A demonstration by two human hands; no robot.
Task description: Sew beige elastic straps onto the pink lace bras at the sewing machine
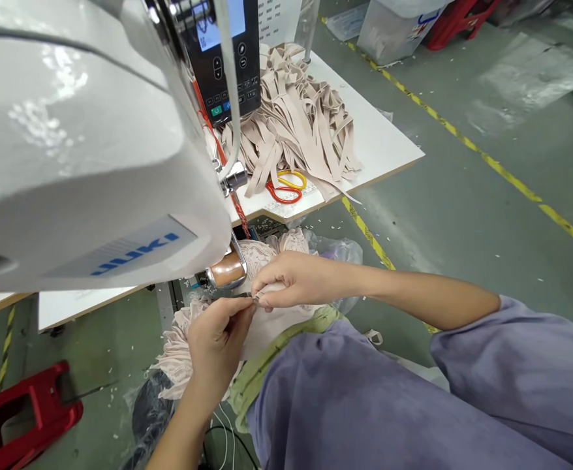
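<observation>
My left hand (pixel 220 336) is closed in a pinch on a pale lace fabric piece (pixel 267 258) just below the front of a white sewing machine (pixel 85 143). My right hand (pixel 294 281) is closed too, its fingers pinching the same fabric right beside the left fingertips. The lace bunches down over my lap and a pile of more lace (pixel 176 356) below. The machine's metal arm end (pixel 228 269) sits just left of my hands.
A heap of beige elastic strips (pixel 296 124) lies on the white table (pixel 389 147), with red and yellow scissors handles (pixel 286 186) near its edge. The machine's control panel (pixel 228 52) stands behind. A red stool (pixel 19 418) is at lower left. Yellow floor tape (pixel 487 160) runs right.
</observation>
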